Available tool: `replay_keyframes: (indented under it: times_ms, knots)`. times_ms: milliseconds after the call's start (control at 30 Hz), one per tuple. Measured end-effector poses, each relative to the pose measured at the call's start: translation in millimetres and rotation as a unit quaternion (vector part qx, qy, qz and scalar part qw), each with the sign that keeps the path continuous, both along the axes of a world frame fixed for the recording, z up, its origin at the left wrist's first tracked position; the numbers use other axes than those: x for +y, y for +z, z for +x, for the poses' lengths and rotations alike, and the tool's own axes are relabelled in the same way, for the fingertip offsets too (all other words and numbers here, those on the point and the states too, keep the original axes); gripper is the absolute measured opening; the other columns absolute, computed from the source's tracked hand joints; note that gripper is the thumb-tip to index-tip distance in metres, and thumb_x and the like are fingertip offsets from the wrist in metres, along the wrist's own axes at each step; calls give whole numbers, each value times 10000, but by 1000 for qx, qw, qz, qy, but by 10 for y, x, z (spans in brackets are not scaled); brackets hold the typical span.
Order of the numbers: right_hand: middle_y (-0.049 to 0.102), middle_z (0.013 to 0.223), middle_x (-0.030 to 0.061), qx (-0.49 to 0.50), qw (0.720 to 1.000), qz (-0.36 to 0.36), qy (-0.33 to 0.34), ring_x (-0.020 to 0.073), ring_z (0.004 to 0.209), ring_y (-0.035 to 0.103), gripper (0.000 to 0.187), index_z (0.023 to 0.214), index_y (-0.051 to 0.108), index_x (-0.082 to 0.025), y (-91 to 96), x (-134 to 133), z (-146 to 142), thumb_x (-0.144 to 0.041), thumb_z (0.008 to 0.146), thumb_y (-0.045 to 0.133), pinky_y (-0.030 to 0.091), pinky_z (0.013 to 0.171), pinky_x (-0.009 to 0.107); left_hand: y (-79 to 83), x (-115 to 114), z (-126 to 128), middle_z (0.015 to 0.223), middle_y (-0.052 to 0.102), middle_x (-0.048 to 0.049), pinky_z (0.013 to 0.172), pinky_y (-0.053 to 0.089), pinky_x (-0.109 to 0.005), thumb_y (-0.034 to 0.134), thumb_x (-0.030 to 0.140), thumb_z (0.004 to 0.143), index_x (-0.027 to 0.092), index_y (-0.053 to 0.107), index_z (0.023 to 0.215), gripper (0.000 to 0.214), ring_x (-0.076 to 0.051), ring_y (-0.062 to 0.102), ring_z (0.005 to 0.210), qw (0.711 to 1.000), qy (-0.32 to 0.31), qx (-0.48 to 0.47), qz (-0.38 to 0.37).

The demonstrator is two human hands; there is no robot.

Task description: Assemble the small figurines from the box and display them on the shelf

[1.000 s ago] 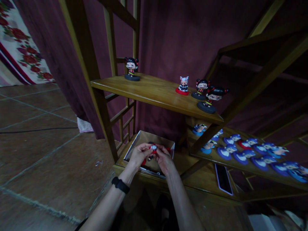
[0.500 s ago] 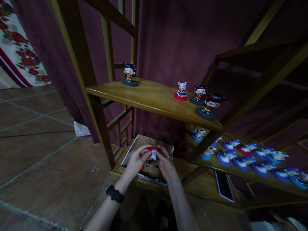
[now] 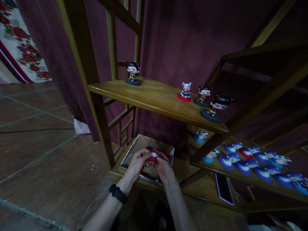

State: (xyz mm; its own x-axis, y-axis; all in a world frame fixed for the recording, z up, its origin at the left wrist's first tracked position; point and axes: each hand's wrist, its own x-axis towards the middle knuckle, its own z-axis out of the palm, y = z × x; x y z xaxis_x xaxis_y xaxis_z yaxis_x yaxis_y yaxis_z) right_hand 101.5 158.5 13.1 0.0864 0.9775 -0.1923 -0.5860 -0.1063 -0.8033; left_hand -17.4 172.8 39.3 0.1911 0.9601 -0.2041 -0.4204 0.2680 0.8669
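Between both hands is a small white-haired figurine (image 3: 153,155) on a round red base, held over an open cardboard box (image 3: 132,150). My left hand (image 3: 139,162) grips the base from the left, its fingers closed. From the other side, my right hand (image 3: 164,166) pinches the same figurine. Inside the box, partly hidden by my hands, lie more figurines with dark and red parts. On the shelf above stands a similar white-haired figurine (image 3: 185,92) with a red base.
A wooden shelf (image 3: 154,96) bears several black-haired figurines, one (image 3: 132,73) at its left end. Lower right, another shelf holds several blue-based figurines (image 3: 228,160). A phone (image 3: 224,189) lies on the bottom board. A slanting wooden post (image 3: 98,118) stands left of the box.
The figurine has been turned in my fingers, so its red base now faces nearer me, around the white head. The view has shifted slightly.
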Motion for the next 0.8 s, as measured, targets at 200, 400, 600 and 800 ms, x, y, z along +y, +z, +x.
replay_keyframes:
  times_ms: [200,400,600,800]
  knots:
    - [668,838,26,7,1000,-29,-9,156,734,610,192,821,628,-206,-116,22,-67,-248,634,645,472,574,248,-166,58,63,627,625,-36,435,469,-193,645,156,645,126,584,737,114,-100,565,472,996,37,-26,-79]
    - [656,903,40,-57,998,23,21,160,770,607,252,863,621,-196,-6,-35,-32,-271,626,662,474,633,267,-140,69,1,656,643,-43,477,489,-186,625,117,672,126,617,775,103,-95,586,506,994,22,-47,-92]
    - [649,822,7,-147,988,47,20,136,701,577,239,850,614,-202,-16,-5,-30,-283,627,647,447,604,240,-151,68,7,664,649,-38,514,487,-190,727,108,550,123,637,795,262,-94,589,512,998,-7,-22,-61]
    - [655,783,2,-197,979,44,2,132,689,571,254,836,623,-185,-13,21,-15,-269,601,667,431,613,231,-202,78,24,577,616,3,476,463,-191,772,193,468,120,621,766,342,-89,565,467,1000,25,-2,-13]
